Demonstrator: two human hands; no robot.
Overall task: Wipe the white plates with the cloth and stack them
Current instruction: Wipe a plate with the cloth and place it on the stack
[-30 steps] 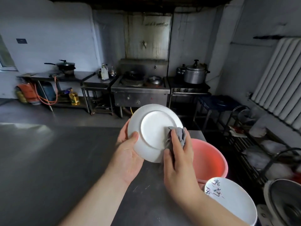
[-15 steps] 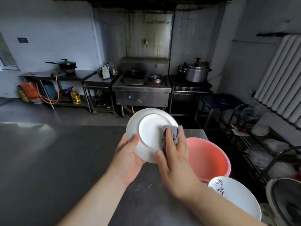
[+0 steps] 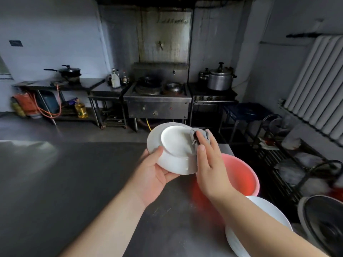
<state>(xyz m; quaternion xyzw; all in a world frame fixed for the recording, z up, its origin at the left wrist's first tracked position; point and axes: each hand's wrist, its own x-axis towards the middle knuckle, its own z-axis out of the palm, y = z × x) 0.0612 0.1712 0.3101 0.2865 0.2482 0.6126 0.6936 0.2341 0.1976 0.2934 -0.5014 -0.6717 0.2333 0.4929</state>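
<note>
Head view: plate (image 3: 174, 145) held tilted, underside up, above surface (image 3: 55, 182) by left hand (image 3: 152, 175), thumb curled over rim. Cloth (image 3: 201, 136) pressed against plate's right edge under straight fingers (image 3: 202, 143) of right hand (image 3: 211, 167). Second plate (image 3: 259, 206) lies beside pink basin (image 3: 241, 175).

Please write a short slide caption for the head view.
Left hand holds white plate; right hand presses grey cloth on it.

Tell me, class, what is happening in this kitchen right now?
A person is wiping a white plate over a steel table. The left hand grips the plate by its lower rim, underside facing the camera, while the right hand presses a grey cloth against its upper right edge. A pink basin sits just behind, and another white plate lies under the right forearm.
</note>
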